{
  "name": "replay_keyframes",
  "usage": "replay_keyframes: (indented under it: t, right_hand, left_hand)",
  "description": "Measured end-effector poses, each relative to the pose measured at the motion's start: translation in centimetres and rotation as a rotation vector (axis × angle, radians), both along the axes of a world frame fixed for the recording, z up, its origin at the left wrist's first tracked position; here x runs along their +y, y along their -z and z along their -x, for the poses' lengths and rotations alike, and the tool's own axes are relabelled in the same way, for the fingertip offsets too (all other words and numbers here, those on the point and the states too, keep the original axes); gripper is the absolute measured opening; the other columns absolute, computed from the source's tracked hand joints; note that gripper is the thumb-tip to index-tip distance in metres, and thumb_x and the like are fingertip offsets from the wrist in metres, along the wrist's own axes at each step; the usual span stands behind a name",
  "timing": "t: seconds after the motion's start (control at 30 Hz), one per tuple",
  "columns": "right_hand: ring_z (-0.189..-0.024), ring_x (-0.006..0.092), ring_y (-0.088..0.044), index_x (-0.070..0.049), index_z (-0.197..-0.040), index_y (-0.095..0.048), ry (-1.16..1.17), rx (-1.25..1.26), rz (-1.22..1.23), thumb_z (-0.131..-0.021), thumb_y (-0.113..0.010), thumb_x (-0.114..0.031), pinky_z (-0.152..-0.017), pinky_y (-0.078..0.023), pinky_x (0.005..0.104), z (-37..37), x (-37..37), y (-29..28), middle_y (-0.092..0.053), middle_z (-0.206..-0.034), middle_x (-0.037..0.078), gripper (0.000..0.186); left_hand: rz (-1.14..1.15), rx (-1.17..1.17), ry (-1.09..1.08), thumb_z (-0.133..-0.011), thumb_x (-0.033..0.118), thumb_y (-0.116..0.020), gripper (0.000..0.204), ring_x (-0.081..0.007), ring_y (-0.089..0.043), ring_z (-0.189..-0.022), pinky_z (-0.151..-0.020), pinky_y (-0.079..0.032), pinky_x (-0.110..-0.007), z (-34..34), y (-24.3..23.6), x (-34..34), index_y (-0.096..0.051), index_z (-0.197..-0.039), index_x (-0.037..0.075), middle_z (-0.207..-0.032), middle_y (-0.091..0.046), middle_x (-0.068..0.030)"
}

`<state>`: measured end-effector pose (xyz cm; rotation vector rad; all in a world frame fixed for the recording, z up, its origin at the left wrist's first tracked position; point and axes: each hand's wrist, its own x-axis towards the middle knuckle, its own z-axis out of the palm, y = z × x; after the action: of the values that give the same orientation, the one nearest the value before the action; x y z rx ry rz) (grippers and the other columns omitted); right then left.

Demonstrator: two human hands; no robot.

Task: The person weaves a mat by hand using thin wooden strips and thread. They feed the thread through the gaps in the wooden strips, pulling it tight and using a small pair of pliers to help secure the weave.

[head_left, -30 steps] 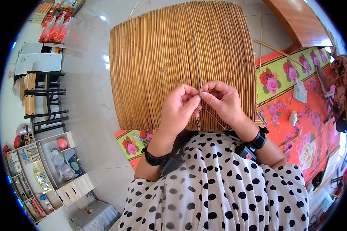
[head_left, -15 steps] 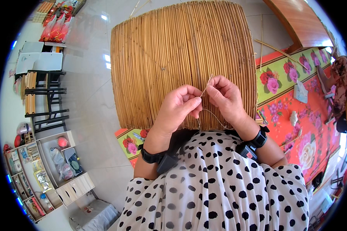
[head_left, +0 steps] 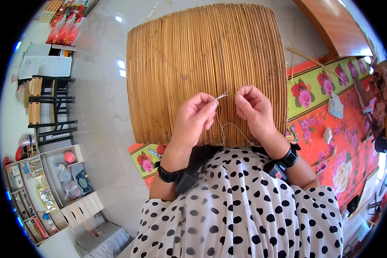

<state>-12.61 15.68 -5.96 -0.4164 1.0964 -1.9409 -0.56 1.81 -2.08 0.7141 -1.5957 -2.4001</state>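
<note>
Narrow gap btwn L hand & R hand, ctr of frame; pale thread pokes into it from the L hand, its loop curving below, in the way of a low pass. Upper ctr: open room above both hands, over the reed mat. Wide lane L of mat over tiled floor, bounded far L by black-framed stools, lower L by shelf unit. Upper R corner: wood cabinet blocks.
</note>
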Motion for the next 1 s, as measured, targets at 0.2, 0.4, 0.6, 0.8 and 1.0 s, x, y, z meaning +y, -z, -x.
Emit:
replay_keyframes:
  t: [0.2, 0.4, 0.6, 0.8, 1.0]
  right_hand:
    - [-0.075, 0.0008, -0.050, -0.001, -0.109, -0.057, -0.013, 0.219, -0.043, -0.089, -0.058, -0.001, -0.067, -0.044, 0.0166, -0.6, -0.2, -0.2, -0.054, -0.087, -0.004, 0.020]
    - [-0.081, 0.0041, -0.057, 0.002, -0.115, -0.056, -0.164, 0.171, -0.002, -0.090, -0.057, -0.001, -0.072, -0.048, 0.0184, -0.4, -0.1, -0.2, -0.059, -0.092, -0.001, 0.026]
    - [-0.077, 0.0051, -0.058, 0.002, -0.095, -0.060, -0.191, 0.217, -0.018, -0.090, -0.058, -0.004, -0.068, -0.048, 0.0190, -0.3, 0.1, 0.2, -0.062, -0.084, 0.000, 0.008]
    - [-0.070, 0.0032, -0.055, 0.001, -0.092, -0.062, -0.185, 0.235, -0.108, -0.089, -0.061, -0.007, -0.063, -0.047, 0.0182, -0.4, 0.2, -0.5, -0.060, -0.078, -0.002, 0.009]
    - [-0.070, 0.0028, -0.055, 0.002, -0.092, -0.062, -0.179, 0.257, -0.224, -0.088, -0.062, -0.007, -0.063, -0.046, 0.0178, 0.0, 0.1, -0.7, -0.059, -0.078, -0.003, 0.010]
  left_hand:
    - [-0.160, 0.161, -0.163, -0.091, 0.015, -0.059, 0.011, -0.0090, -0.056, -0.067, -0.060, -0.046, -0.021, 0.6, -0.4, 0.0, -0.060, -0.097, 0.006, -0.124, -0.052, -0.0090]
    - [-0.157, 0.171, -0.058, -0.089, 0.011, -0.060, 0.009, -0.0076, -0.054, -0.068, -0.063, -0.046, -0.021, 1.6, -0.2, 1.1, -0.064, -0.096, 0.008, -0.133, -0.046, -0.0117]
    - [-0.144, 0.150, -0.057, -0.090, 0.013, -0.059, 0.008, -0.0055, -0.049, -0.063, -0.058, -0.043, -0.020, 1.7, -0.7, 1.1, -0.063, -0.094, 0.007, -0.130, -0.049, -0.0141]
    - [-0.235, 0.220, -0.247, -0.093, 0.016, -0.056, 0.018, -0.0069, -0.049, -0.059, -0.053, -0.041, -0.019, 1.1, -1.0, -0.8, -0.057, -0.100, 0.000, -0.113, -0.061, -0.0101]
    - [0.246, 0.110, -0.521, -0.092, 0.009, -0.054, 0.014, -0.0071, -0.050, -0.057, -0.052, -0.044, -0.020, 0.3, -1.0, -3.0, -0.055, -0.104, 0.002, -0.118, -0.056, -0.0112]
